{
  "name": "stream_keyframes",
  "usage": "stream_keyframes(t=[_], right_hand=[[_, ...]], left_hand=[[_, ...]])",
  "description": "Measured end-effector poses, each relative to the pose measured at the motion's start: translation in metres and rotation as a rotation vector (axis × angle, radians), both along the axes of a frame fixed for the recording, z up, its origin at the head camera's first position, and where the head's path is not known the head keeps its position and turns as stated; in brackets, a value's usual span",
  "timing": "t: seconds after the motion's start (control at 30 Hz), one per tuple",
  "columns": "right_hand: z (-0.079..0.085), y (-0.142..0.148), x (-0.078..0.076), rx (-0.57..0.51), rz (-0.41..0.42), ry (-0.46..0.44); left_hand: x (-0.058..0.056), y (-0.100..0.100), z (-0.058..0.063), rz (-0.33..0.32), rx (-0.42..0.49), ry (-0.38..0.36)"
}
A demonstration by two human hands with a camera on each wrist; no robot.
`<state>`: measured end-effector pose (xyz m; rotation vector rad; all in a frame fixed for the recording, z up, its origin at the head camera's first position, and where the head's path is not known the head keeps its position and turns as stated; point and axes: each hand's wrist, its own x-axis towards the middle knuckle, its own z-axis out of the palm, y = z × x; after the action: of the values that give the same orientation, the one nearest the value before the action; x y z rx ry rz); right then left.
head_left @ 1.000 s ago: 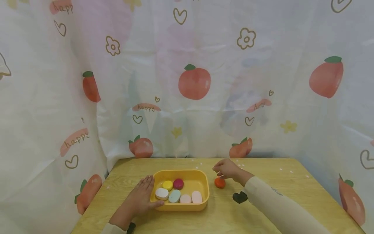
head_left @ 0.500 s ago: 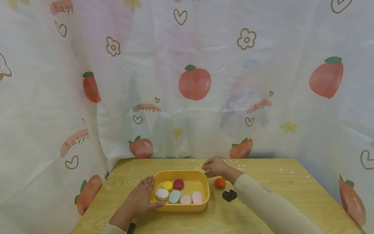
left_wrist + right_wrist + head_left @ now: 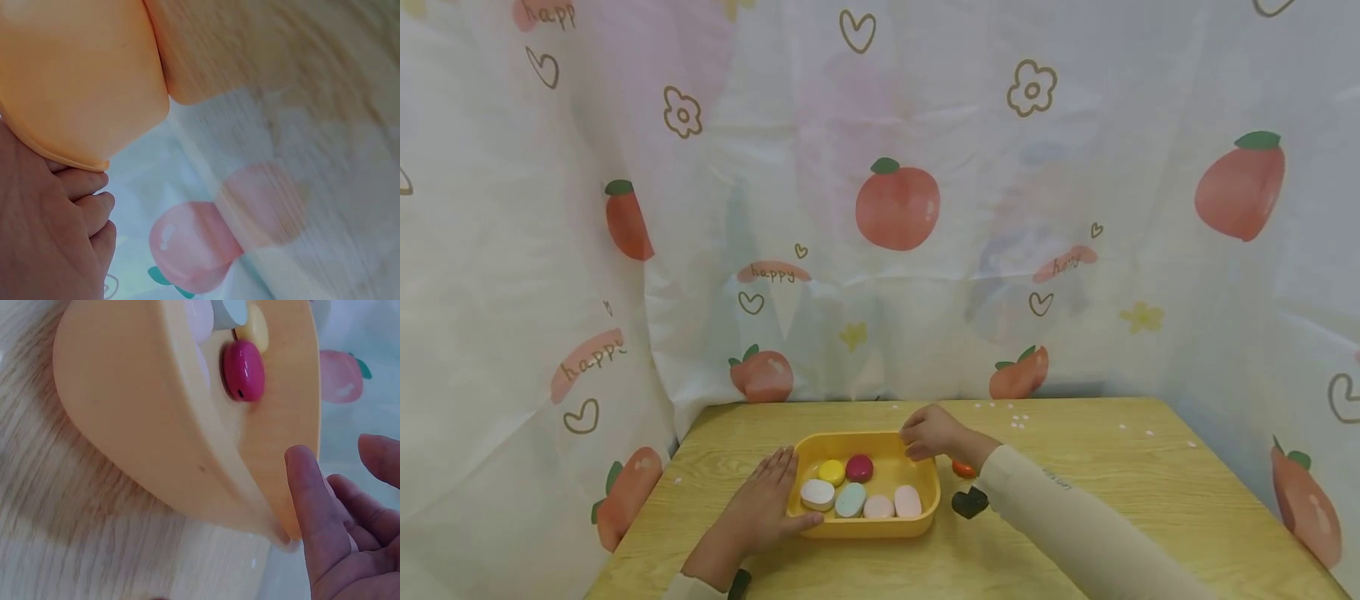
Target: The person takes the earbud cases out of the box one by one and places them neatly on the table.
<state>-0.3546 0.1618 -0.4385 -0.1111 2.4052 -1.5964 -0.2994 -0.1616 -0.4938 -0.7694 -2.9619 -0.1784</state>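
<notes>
Between straight-fingered left hand [image 3: 758, 504] and relaxed right hand [image 3: 936, 432], the yellow tray [image 3: 872, 529].

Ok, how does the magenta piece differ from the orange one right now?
The magenta piece lies inside the yellow tray; the orange piece lies outside it on the table. In the head view, the magenta piece shows plainly, while the right arm partly hides the orange piece. Their colours differ: deep pinkish red against bright orange-red. Neither is being held.

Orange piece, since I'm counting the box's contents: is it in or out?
Out. The orange piece lies on the table, beside the yellow box, partly hidden by the right wrist.
</notes>
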Motion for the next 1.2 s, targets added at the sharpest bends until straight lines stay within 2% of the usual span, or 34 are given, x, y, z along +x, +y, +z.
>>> stream_keyframes(t=[0.2,0.47,0.67,0.87,1.2], right_hand=[[-0.009,-0.011,0.0,-0.029,0.037,-0.003],[-0.014,-0.026,0.001,0.016,0.063,-0.009],[-0.02,-0.034,0.004,0.0,0.067,0.008],[-0.026,-0.042,0.008,0.028,0.086,0.007],[-0.019,-0.051,0.004,0.051,0.065,0.01]], left_hand=[[0.0,0.002,0.002,0.006,0.001,-0.034],[0.001,0.001,0.002,0.003,0.002,-0.025],[0.0,0.0,0.0,-0.002,0.004,-0.004],[0.004,0.001,-0.003,0.005,0.003,-0.029],[0.002,0.002,0.002,0.001,-0.004,-0.014]])
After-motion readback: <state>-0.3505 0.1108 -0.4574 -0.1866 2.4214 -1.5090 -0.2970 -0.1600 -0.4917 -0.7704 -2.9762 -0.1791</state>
